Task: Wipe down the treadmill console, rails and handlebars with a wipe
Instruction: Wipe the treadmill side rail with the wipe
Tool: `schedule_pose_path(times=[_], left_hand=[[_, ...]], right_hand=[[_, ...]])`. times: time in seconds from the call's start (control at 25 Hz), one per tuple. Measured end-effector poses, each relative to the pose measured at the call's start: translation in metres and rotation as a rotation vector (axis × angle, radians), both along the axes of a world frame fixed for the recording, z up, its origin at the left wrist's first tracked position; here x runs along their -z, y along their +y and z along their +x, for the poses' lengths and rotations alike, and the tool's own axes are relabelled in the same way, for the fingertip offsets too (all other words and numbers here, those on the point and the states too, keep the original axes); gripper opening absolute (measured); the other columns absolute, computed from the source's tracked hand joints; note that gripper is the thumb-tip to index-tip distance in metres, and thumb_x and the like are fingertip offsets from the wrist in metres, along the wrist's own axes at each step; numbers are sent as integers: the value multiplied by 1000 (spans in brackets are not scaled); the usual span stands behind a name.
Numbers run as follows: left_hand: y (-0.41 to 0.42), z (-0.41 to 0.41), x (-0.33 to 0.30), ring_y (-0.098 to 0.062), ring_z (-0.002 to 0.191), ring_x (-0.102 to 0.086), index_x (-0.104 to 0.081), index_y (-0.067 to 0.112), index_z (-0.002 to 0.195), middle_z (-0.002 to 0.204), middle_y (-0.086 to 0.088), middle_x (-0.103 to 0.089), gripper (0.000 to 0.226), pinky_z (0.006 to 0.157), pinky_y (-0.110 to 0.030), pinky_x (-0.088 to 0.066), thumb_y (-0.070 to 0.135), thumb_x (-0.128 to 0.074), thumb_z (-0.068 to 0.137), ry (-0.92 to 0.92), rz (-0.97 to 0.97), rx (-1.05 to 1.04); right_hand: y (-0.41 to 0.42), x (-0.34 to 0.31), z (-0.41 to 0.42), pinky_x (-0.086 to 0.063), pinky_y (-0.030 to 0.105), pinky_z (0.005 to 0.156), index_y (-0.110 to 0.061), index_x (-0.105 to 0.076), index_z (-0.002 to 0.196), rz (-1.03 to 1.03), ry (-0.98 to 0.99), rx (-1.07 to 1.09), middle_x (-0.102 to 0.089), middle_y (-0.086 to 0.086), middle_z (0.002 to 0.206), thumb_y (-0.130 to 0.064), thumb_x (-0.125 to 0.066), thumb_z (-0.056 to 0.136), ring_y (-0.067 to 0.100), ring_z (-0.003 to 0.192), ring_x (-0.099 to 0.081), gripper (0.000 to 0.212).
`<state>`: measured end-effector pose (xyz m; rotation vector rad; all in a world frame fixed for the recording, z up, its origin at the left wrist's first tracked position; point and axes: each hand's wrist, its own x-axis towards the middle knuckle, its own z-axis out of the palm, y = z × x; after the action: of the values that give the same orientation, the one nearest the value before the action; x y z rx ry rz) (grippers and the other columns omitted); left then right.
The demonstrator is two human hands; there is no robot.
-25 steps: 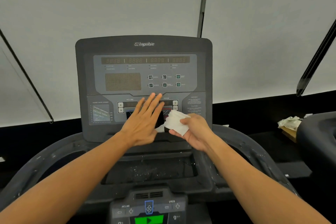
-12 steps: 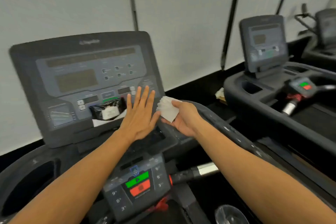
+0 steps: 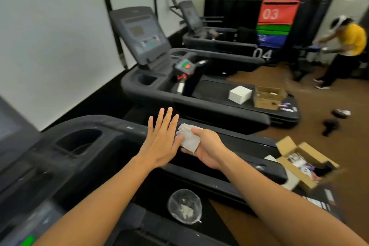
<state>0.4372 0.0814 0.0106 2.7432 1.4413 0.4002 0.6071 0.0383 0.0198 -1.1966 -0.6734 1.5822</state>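
My right hand [image 3: 207, 149] grips a folded white wipe [image 3: 188, 138] above the treadmill's right rail [image 3: 235, 142]. My left hand [image 3: 160, 138] is flat with fingers spread, its little-finger edge touching the wipe. The treadmill console [image 3: 12, 138] shows only as a dark edge at the far left. A cup holder recess [image 3: 79, 140] sits in the tray left of my hands. The rail surface carries white specks.
A clear plastic cup [image 3: 184, 205] holding crumpled material stands on the deck below my arms. An open cardboard box [image 3: 303, 162] lies at right. A second treadmill [image 3: 179, 78] carries a white box [image 3: 239, 94] and a cardboard box. A person in yellow [image 3: 347, 46] bends at far right.
The view has swung from the console to the right rail. Both hands kept their pose, the wipe still in my right hand, and now hover over the rail.
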Motion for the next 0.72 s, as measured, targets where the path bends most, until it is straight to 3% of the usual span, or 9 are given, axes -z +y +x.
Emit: schedule_pose_path(times=[0.12, 0.28, 0.36, 0.44, 0.52, 0.6, 0.64, 0.68, 0.72], left_hand=[[-8, 71, 14, -22, 148, 29, -2, 15, 159, 166, -5, 17, 73, 120, -48, 16, 56, -15, 101, 26, -49, 107], [-20, 137, 38, -22, 148, 30, -1, 15, 160, 165, -4, 19, 68, 121, -50, 14, 50, -23, 105, 80, -77, 146], [-24, 158, 50, -22, 147, 32, -1, 15, 160, 165, -4, 20, 68, 121, -50, 14, 50, -22, 105, 73, -121, 115], [-29, 175, 61, -22, 147, 32, -2, 15, 160, 165, -4, 20, 68, 121, -49, 15, 50, -21, 105, 71, -151, 79], [-34, 186, 69, -22, 147, 31, -4, 15, 160, 166, -4, 18, 67, 120, -48, 15, 50, -21, 106, 72, -167, 56], [-39, 193, 76, -22, 148, 30, -5, 15, 160, 166, -4, 17, 66, 120, -48, 15, 49, -21, 106, 69, -172, 41], [-40, 194, 78, -22, 148, 30, -5, 15, 160, 166, -4, 16, 67, 120, -48, 15, 50, -21, 105, 79, -172, 41], [-41, 195, 81, -22, 148, 29, -5, 15, 160, 166, -5, 16, 67, 121, -47, 14, 50, -21, 105, 90, -175, 45], [-41, 195, 85, -22, 149, 28, -5, 15, 160, 166, -5, 16, 67, 121, -47, 14, 50, -21, 105, 98, -181, 46]], right_hand=[[-26, 13, 81, -52, 47, 99, -9, -63, 125, 39, -106, 87, -72, 13, 117, -13, -40, 105, 29, 109, -69, 31], [-50, 48, 188, -54, 51, 89, -5, -72, 100, 46, -536, 106, -65, 32, 112, -24, -54, 93, 40, 103, -67, 27], [-64, 56, 227, -51, 29, 80, -21, -77, 96, 61, -791, 30, -73, 16, 107, -21, -54, 97, 18, 94, -69, 23], [-74, 58, 252, -47, 26, 84, -27, -74, 112, 159, -1134, -2, -74, -4, 111, -22, -52, 102, 13, 102, -66, 25], [-82, 65, 260, -45, 29, 97, -21, -68, 125, 408, -1314, -13, -69, -2, 122, -23, -49, 102, 18, 114, -62, 30], [-95, 82, 255, -30, 37, 117, -18, -46, 146, 552, -1457, -399, -47, 5, 151, -31, -46, 102, 20, 140, -39, 46], [-104, 97, 252, -13, 40, 123, -20, -25, 156, 507, -1545, -634, -20, 3, 164, -39, -44, 102, 18, 151, -14, 61], [-112, 111, 252, 3, 41, 124, -23, -7, 159, 460, -1593, -760, 4, -1, 166, -46, -43, 101, 14, 152, 8, 72], [-117, 118, 255, 10, 40, 123, -24, 2, 158, 440, -1584, -738, 15, -5, 164, -49, -41, 102, 10, 150, 18, 75]])
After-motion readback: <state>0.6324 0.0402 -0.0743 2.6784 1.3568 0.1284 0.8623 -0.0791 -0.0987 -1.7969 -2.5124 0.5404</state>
